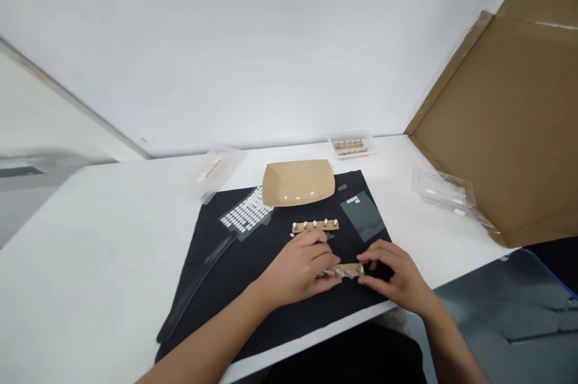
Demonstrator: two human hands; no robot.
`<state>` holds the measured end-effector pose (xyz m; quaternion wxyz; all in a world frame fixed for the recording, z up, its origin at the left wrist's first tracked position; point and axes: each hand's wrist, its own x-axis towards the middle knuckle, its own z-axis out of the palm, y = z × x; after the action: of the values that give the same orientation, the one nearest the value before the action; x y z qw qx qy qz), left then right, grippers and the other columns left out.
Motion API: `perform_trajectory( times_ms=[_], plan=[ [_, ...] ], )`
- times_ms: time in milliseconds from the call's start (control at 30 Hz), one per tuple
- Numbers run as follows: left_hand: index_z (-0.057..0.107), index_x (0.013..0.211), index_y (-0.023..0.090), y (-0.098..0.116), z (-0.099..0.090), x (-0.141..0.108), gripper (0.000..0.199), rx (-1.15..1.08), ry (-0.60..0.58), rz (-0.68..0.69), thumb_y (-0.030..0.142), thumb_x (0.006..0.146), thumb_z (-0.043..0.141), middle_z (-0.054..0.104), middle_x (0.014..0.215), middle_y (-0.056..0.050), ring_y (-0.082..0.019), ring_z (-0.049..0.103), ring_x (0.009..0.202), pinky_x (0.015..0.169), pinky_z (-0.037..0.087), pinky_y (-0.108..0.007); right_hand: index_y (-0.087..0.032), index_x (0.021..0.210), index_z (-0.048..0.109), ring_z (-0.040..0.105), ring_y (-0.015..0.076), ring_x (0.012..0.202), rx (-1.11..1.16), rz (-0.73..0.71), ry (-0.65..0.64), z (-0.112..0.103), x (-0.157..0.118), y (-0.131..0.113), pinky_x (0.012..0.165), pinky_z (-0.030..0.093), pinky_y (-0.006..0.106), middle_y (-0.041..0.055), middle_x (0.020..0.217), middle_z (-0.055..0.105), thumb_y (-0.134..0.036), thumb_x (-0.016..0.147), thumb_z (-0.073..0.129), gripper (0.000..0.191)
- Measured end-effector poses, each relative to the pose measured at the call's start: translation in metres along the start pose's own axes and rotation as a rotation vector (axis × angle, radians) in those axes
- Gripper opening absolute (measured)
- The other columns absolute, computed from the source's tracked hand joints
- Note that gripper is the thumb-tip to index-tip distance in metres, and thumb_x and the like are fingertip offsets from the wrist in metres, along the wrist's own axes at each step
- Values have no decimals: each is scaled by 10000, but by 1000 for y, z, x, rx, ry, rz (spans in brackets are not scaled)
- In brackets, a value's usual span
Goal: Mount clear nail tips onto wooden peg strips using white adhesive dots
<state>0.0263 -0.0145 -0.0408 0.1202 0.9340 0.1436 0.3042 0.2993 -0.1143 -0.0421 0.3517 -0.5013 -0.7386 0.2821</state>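
Note:
My left hand [311,265] is closed around the left part of a small wooden strip [347,269] on the black cloth. Clear false nail tips [338,273] lie slanted in a row along this strip, partly under my fingers. At its right end, my right hand [392,272] pinches a clear nail tip [360,268] between thumb and forefinger. Just beyond my left hand lies a second wooden strip [316,226], with several white-topped metal pegs standing on it. A dark sheet [368,221] with a few white oval stickers [353,200] is beyond my right hand.
An open cardboard tray [298,174] holds a few white bits. To its left is a sheet of white oval stickers [247,213]. A long black band [194,288] crosses the cloth [253,318]. Clear boxes [442,188] and a tub [351,144] with pegged strips stand behind.

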Motion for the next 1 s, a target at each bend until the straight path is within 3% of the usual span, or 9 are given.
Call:
perform_trajectory(
  times_ms=[667,867,1000],
  plan=[
    [734,1059,187,-1,2,-1,215,-42,-4,-29,327,924,825,766,882,-51,-264,631,970,852,558,-389,-292,1226,711,662,157,813,25,17,19,2,2,-1,764,580,317,37,1062,684,-310,959,790,280],
    [730,1064,181,0,1,-1,219,-31,-2,-28,336,934,815,761,880,-53,-257,627,961,846,542,-390,-330,1485,524,672,175,856,50,119,-14,4,-1,4,842,577,359,25,1104,710,-286,922,809,633],
    [722,1028,179,1,1,1,203,-25,-2,-34,336,937,811,753,863,-49,-253,626,950,838,530,-393,-345,1482,512,673,178,874,-1,78,-56,6,-1,3,867,564,376,14,1105,717,-216,934,756,614]
  ],
)
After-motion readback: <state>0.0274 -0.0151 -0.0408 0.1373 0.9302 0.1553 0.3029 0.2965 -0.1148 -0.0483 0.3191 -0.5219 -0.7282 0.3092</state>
